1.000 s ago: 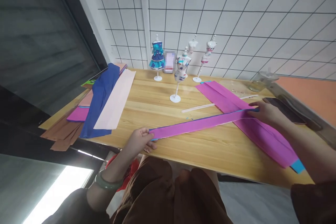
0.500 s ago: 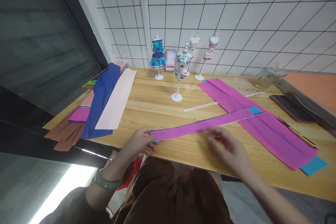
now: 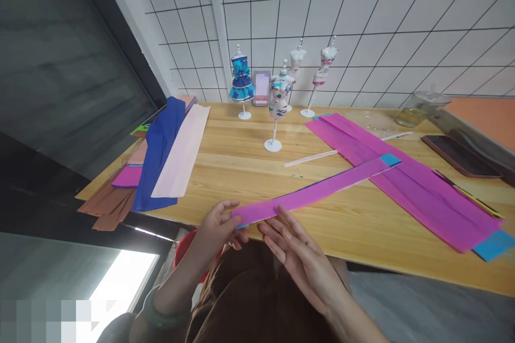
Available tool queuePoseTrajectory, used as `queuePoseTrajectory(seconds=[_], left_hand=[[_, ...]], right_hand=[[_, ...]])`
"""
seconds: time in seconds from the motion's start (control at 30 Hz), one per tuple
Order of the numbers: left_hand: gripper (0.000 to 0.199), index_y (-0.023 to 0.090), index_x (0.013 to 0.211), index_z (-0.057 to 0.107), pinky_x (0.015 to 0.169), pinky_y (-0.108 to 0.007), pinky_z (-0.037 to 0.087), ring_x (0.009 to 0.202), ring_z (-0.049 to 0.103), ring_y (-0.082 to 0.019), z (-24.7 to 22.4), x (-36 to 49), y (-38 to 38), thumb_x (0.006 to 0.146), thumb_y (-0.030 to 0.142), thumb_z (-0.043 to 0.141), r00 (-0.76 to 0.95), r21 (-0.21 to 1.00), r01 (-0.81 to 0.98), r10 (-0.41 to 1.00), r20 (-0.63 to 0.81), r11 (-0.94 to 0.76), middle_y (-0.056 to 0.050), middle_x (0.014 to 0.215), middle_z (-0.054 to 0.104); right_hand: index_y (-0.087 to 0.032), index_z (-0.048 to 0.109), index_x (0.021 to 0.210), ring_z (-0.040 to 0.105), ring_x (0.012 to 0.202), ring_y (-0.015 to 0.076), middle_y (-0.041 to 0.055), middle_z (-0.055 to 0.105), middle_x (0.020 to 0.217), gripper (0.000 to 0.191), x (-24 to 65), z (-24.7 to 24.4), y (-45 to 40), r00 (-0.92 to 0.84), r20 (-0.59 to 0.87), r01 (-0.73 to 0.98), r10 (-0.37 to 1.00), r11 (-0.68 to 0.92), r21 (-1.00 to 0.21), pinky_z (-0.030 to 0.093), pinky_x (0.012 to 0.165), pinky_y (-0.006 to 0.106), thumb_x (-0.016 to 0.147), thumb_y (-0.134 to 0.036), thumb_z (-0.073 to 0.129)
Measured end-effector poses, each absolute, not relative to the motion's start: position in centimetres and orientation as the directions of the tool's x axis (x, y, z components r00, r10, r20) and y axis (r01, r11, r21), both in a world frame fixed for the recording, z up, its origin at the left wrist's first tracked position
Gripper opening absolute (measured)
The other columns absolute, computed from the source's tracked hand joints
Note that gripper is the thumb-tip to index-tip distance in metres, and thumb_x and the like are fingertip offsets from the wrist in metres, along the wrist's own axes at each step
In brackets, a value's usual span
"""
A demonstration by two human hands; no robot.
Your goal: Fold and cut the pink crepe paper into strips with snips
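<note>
L hand point(image 3: 218, 226) pinching mag. strip point(image 3: 332, 184) | R hand point(image 3: 303, 254) at edge | 4 mannequins point(image 3: 279, 97) bhd

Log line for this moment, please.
left hand: pinching narrow magenta strip at one end | right hand: open, fingertips at its edge | other end: over wide magenta sheet

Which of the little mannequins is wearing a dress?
The leftmost mannequin, beside the upright phone; its blue-and-turquoise ruffled dress sets it apart from the other three.
</note>
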State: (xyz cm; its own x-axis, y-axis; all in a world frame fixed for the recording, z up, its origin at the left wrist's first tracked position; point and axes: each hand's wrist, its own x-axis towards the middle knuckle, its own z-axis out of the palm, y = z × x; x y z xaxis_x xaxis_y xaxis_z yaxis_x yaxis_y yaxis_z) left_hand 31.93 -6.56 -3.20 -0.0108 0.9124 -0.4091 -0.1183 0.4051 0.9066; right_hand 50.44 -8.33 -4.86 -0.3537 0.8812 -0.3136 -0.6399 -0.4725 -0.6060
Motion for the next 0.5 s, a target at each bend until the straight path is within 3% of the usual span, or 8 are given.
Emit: queuePoseTrajectory(seconds=[0.27,0.5], left_hand=[[0.063,0.013,0.116,0.041,0.041,-0.022,0.043,0.049,0.060,-0.015,-3.2,31.7,-9.0,0.068,0.041,0.069,-0.009,0.887,-0.129,0.894,-0.447,0.443,-0.003,0.068,0.065],[0.059,0.015,0.115,0.049,0.042,-0.023,0.043,0.052,0.062,-0.016,-3.0,31.4,-10.3,0.068,0.046,0.069,-0.005,0.884,-0.072,0.886,-0.464,0.463,-0.005,0.069,0.066]], right_hand=[[-0.027,0.051,0.129,0.058,0.109,0.0166,0.0003,0.068,0.106,0.057,49.8,-5.1,-8.3,-0.282,-0.354,-0.717,0.891,-0.442,-0.539,0.034,0.107,0.039,0.076,-0.025,0.070],[-0.023,0.058,0.122,0.057,0.111,0.0178,0.0017,0.066,0.110,0.047,49.8,-5.3,-8.4,-0.263,-0.362,-0.697,0.894,-0.436,-0.570,0.034,0.108,0.040,0.076,-0.023,0.068]])
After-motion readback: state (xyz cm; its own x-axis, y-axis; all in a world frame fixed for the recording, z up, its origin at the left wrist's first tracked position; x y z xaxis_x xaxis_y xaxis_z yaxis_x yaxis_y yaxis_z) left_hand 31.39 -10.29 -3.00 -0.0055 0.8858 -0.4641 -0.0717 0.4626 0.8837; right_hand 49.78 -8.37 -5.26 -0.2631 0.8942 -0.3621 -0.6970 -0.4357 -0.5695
